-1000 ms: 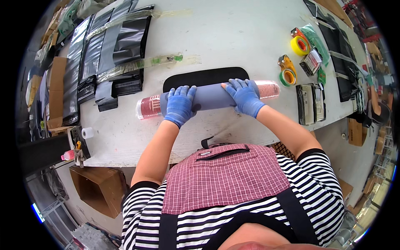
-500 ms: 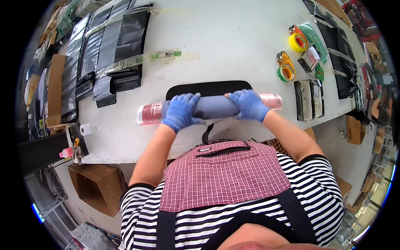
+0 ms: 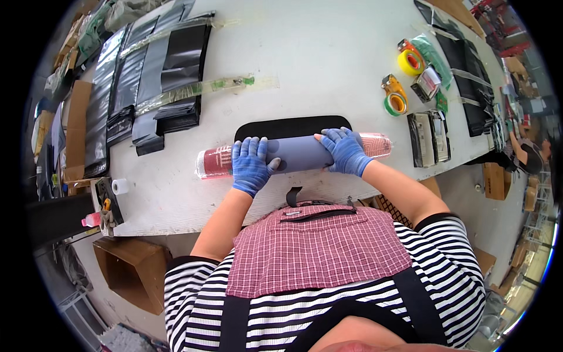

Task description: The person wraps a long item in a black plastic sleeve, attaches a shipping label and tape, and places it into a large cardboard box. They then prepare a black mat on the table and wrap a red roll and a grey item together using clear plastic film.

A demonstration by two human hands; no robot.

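Note:
A long roll (image 3: 299, 154) lies across the white table, wrapped in a grey-blue sheet, with pink clear-wrapped ends sticking out left (image 3: 214, 162) and right (image 3: 375, 144). My left hand (image 3: 250, 165), in a blue glove, presses on the roll's left part. My right hand (image 3: 344, 151), also gloved in blue, rests on its right part. A black mat (image 3: 293, 126) lies flat behind the roll, its near edge hidden under it.
Black and silver bags (image 3: 149, 82) are stacked at the far left. Tape rolls (image 3: 409, 60), a tape dispenser (image 3: 394, 97) and dark packets (image 3: 429, 135) sit at the right. A small white roll (image 3: 119, 186) lies near the left front edge. A cardboard box (image 3: 132, 270) stands below the table.
The roll and both hands have come closer to me, and more of the black mat has been wound onto the roll.

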